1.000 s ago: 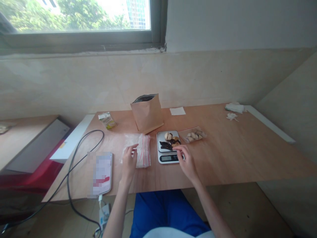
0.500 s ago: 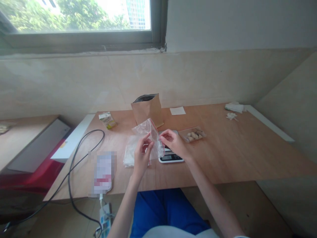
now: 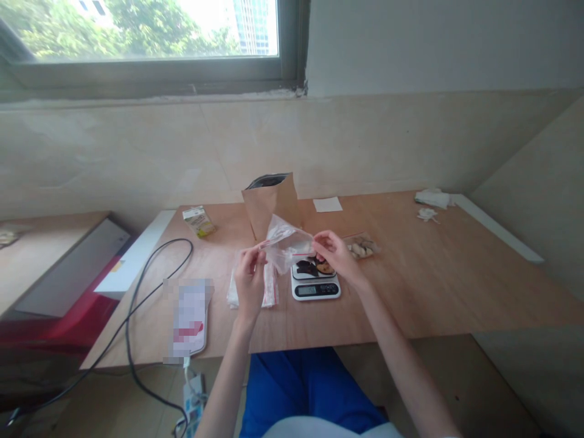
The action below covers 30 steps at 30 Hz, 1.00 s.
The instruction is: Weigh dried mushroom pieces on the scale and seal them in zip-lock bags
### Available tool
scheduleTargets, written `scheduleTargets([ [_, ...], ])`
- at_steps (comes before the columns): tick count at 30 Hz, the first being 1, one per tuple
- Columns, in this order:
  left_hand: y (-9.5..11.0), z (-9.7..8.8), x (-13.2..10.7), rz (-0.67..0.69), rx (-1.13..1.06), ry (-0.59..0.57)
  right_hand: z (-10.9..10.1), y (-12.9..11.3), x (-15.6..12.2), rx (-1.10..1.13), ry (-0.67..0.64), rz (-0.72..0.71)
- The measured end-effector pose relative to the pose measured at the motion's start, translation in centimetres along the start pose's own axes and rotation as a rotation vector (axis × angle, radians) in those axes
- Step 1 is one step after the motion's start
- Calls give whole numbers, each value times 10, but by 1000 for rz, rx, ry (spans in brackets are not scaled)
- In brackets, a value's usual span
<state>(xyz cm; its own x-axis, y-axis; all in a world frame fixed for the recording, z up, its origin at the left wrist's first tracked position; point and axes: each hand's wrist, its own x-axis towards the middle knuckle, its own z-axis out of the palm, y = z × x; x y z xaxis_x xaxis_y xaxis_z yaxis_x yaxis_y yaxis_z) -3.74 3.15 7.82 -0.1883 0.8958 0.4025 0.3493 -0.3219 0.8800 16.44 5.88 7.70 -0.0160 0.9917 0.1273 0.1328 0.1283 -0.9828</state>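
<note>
Plastic zip bag (image 3: pixel 285 250) hangs stretched between the person's two hands, just above and left of the kitchen scale (image 3: pixel 316 289). The left hand (image 3: pixel 250 280) is nearly closed, pinching the bag's red-lined edge between thumb and fingers. The right hand (image 3: pixel 335 252) is also pinched narrow on the opposite edge, directly over the scale. Dark food pieces (image 3: pixel 307 267) sit on the scale, a stack of zip bags (image 3: pixel 270 287) lies beneath the left hand, and a tray of nuts (image 3: pixel 362 247) lies beyond the right hand.

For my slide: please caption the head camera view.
Left hand and right hand hold a plastic zip bag above a kitchen scale.
</note>
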Motion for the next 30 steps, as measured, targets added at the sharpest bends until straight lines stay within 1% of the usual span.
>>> scheduleTargets([
  [1,0,-1,1,9,19,-3,-5,2,-3,-38,-42,-33],
  [2,0,-3,2,24,44,-8,-11,5,-6,-91,-55,-68],
  [3,-1,-4,3,45,75,-9,-16,9,-9,-158,-32,-106],
  [6,-5,-6,7,149,168,27,-30,25,-20,-397,100,-206],
  [9,-11,-6,10,259,233,63,-41,43,-31,-554,107,-249],
  [11,-16,-4,10,281,222,33,-44,53,-37,-596,101,-234],
  [13,-23,2,8,249,137,-11,-43,62,-40,-631,133,-209],
  [15,-30,9,4,163,17,-31,-40,71,-41,-667,187,-195],
  [18,-40,21,-5,-21,-92,-5,-34,85,-38,-697,279,-201],
  [21,-46,30,-14,-131,-153,24,-29,95,-35,-683,341,-166],
  [25,-44,36,-21,-177,-190,26,-28,100,-34,-592,360,-96],
  [28,-41,39,-23,-167,-215,39,-29,98,-34,-494,367,-65],
  [30,-42,40,-24,-147,-249,50,-30,93,-34,-446,372,-45],
])
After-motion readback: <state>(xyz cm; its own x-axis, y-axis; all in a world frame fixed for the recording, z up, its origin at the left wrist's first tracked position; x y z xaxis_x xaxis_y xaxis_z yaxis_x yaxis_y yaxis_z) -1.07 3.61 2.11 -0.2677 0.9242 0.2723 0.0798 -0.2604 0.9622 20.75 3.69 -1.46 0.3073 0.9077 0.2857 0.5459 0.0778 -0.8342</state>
